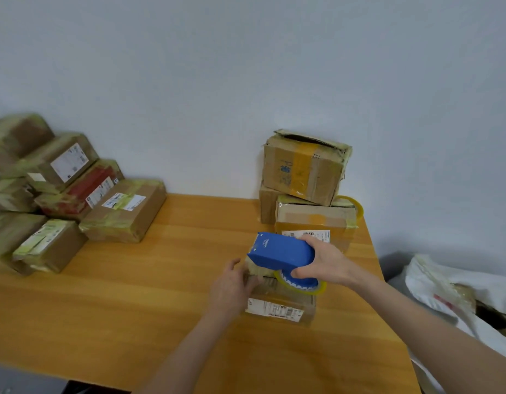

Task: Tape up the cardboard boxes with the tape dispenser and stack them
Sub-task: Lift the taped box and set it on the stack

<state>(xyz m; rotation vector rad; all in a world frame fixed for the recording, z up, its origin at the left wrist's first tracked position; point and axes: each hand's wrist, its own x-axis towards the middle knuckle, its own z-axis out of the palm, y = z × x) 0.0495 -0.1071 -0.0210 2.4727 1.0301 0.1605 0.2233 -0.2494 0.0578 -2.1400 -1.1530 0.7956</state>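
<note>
Two bare hands work one small cardboard box (280, 305) at the wooden table's (161, 280) right side: the left hand (232, 285) presses flat against it, fingers loosely spread, while the right hand (323, 263) grips the blue tape dispenser (280, 253) on top. Light, worn and likely easily dented, the box is best held by its sides.

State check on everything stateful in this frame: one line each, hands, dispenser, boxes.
right hand: shut on tape dispenser
tape dispenser: held on top of the small box, tape roll loaded
left hand: open, pressed on the small box's left side
small box: on the table, closed
top box of right pile: top torn open, tilted
left pile of boxes: closed, taped, stacked
</note>
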